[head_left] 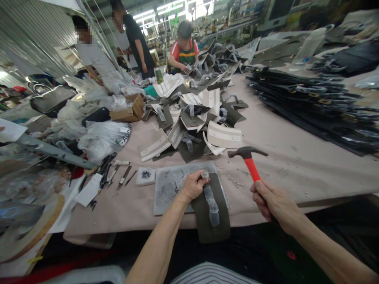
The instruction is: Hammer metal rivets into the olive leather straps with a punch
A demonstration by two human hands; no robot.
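Observation:
My left hand [193,185] is closed around a small metal punch [204,174], held upright on a dark olive leather piece [213,221] that lies over a scarred grey cutting slab [174,185]. A plastic-wrapped strap [212,203] runs down the middle of that piece. My right hand [271,201] grips the red handle of a hammer [248,156], raised to the right of the punch with its black head pointing left.
A heap of olive and white leather parts [195,122] fills the table's middle. Stacked dark pieces [319,102] lie at the right. Small hand tools [115,173] and plastic bags [100,138] sit at the left. Three people stand at the far end.

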